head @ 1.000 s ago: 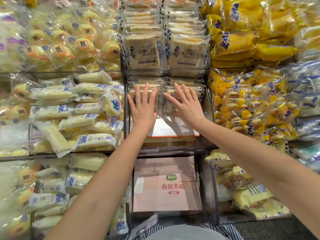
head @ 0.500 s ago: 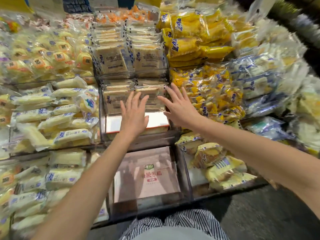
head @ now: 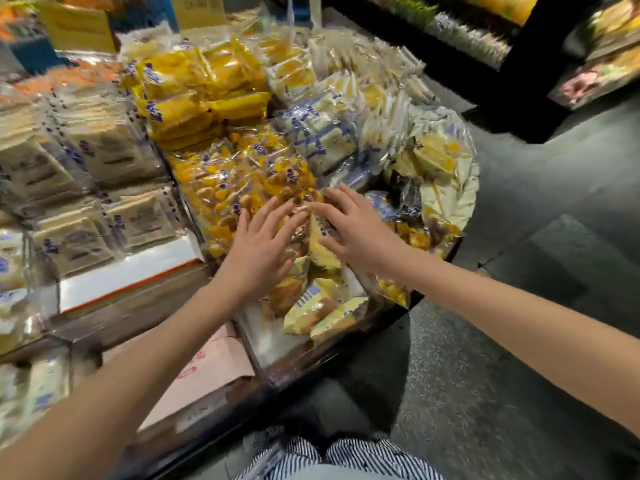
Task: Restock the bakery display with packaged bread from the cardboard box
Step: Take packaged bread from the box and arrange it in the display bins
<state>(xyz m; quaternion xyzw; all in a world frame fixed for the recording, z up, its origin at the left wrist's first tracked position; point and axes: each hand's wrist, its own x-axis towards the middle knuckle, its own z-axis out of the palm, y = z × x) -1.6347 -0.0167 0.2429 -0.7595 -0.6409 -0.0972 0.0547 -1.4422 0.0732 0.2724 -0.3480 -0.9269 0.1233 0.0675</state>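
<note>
Held left hand flat, fingers spread, gripping nothing, over clear packets of small buns; held right hand likewise, spread and empty, just at 3 o'clock of left; could not tell touching from hovering through blur; saw yellow cake packets at 6 o'clock of hands, sliced bread packets at 9 o'clock, cardboard box at 7 o'clock, in lower compartment.

A shop — display bins piled with packaged bread, price signs above.
</note>
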